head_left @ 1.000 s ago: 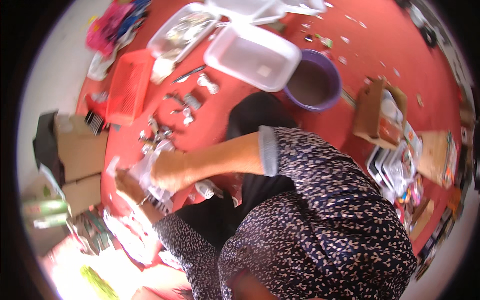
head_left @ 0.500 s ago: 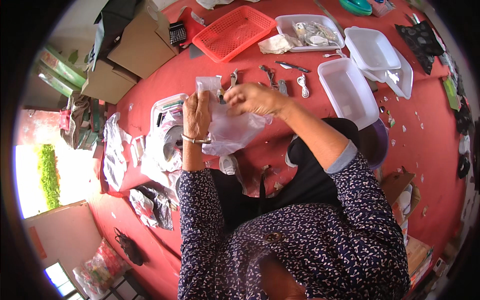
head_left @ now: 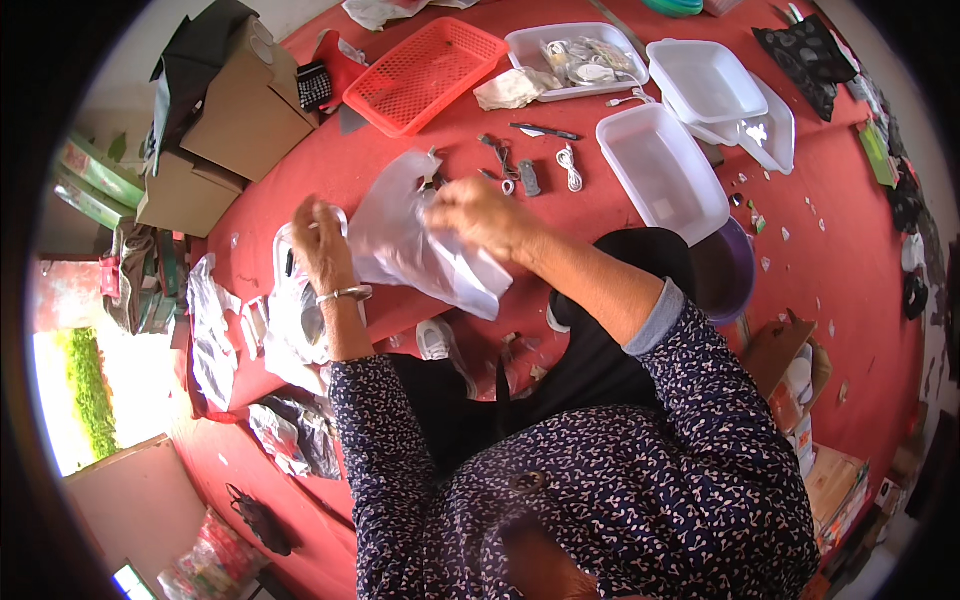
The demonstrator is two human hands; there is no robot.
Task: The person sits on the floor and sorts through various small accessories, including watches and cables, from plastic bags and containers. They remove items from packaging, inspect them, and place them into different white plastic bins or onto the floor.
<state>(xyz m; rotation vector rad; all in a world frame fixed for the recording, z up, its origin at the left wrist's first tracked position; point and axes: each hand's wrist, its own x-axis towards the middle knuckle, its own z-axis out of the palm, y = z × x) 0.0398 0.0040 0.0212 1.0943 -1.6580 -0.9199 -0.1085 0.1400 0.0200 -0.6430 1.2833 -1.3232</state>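
A translucent plastic bag hangs spread between my hands over the red surface. My right hand, smeared by motion, closes its fingers on the bag's right side. My left hand is raised just left of the bag, over a white tray, with its fingers partly apart and nothing seen in them. A metal-tipped item shows at the bag's upper edge, partly hidden by it. Beyond my right hand lie a dark coiled cable, a small grey device, a white cable and a black pen.
A red perforated basket lies far off, beside a white tray of bagged cables. White bins stand to the right, near a purple basin. Cardboard boxes are at the far left. Crumpled plastic lies left.
My left hand has moved left, off the bag. The bag has swung out wider and lower, still at my right hand. The whole view has shifted slightly.
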